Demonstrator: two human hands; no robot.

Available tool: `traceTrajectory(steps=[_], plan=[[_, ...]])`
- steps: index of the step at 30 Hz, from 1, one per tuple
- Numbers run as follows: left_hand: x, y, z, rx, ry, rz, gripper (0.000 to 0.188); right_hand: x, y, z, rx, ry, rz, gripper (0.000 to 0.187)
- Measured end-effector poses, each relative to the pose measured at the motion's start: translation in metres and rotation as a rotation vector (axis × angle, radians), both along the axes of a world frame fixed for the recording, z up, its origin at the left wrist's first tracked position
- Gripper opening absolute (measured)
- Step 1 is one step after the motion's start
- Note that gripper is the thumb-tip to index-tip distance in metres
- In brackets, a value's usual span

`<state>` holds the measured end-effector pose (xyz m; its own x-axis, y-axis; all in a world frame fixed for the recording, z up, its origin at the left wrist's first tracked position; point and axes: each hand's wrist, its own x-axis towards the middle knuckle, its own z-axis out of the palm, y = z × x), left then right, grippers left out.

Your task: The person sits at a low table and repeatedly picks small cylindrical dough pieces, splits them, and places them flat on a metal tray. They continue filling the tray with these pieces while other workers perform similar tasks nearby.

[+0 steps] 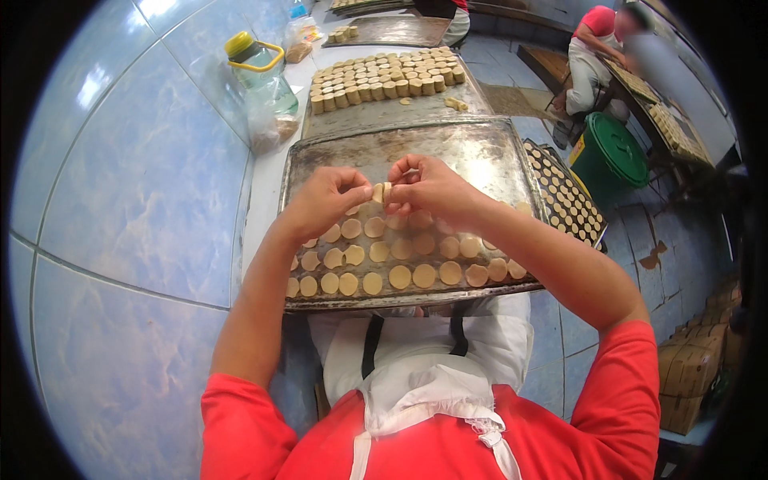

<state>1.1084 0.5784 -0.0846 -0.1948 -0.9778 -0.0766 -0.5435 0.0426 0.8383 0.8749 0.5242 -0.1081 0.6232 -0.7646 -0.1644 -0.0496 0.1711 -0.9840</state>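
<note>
My left hand (326, 200) pinches one side of a small pale dough disc (378, 193) between thumb and fingertips. Close beside it, the curled fingers of my right hand (432, 190) grip a second dough piece (387, 192), and the two pieces meet or nearly meet. Both hands are above a worn metal baking tray (336, 152). Rows of flat dough discs (372, 283) lie on its near half, some round and some with scooped edges. My hands and forearms hide part of the far rows.
Behind is another tray with many upright dough cylinders (384, 84) and a few scraps (456, 104). A yellow-lidded jug (270, 84) stands by the tiled wall (136, 176). To the right are a disc-filled tray (564, 192), a green-lidded bin (616, 150), cardboard boxes (690, 372) and a seated person (596, 48).
</note>
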Motion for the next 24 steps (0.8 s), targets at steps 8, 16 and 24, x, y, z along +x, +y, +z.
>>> traceTrajectory(steps=[8, 16, 24], plan=[[-0.025, -0.003, 0.002, -0.083, -0.017, -0.014, 0.027, -0.023, -0.002, 0.002, -0.083, 0.049, 0.031, 0.018], [-0.032, -0.009, 0.002, -0.092, -0.225, -0.021, 0.023, -0.042, -0.007, -0.001, -0.012, 0.077, -0.102, 0.018], [-0.047, -0.009, 0.003, -0.197, -0.159, -0.028, 0.024, -0.048, -0.009, -0.002, -0.081, 0.031, -0.012, 0.023]])
